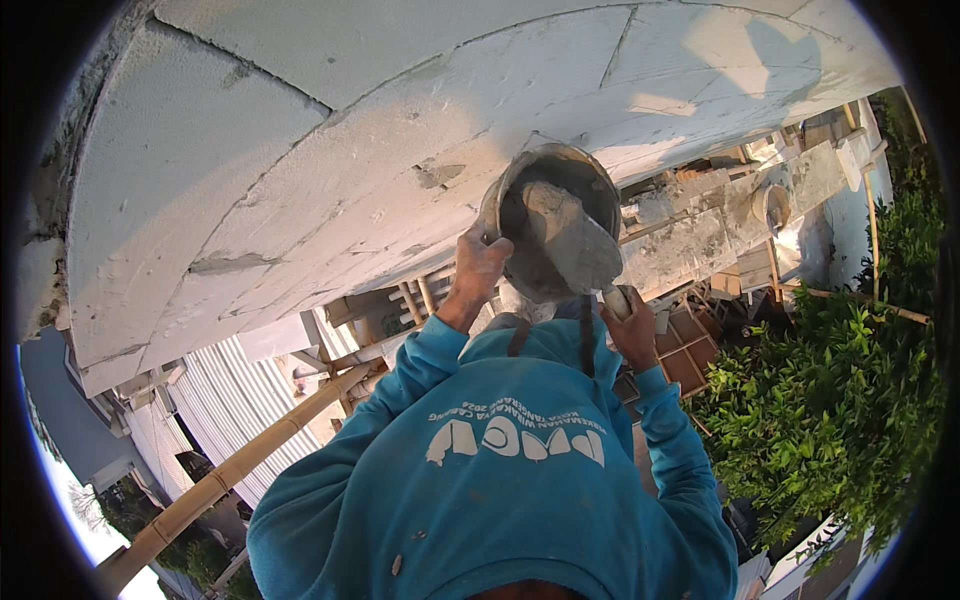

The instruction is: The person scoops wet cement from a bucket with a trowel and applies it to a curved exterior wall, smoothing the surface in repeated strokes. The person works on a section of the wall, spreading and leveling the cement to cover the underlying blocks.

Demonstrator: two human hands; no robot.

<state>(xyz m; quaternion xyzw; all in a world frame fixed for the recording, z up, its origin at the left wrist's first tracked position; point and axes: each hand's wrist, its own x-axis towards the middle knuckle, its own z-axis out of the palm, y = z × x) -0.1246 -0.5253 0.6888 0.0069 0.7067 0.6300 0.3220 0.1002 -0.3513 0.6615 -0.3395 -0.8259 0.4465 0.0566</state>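
My left hand grips the side of a round, mortar-coated bucket held in front of my body, with grey mortar inside. My right hand is closed on the handle of a trowel; its wide grey blade, crusted with mortar, lies over the mouth of the bucket. A pale block wall with dark joint lines and rough patches rises just beyond the bucket, with sunlight and shadows on its right part. The bucket hides part of my legs and feet.
A mortar-stained plank platform runs along the wall at right, with a second bucket on it. A bamboo pole slants past my left side. Far below are corrugated roofs; leafy trees fill the lower right.
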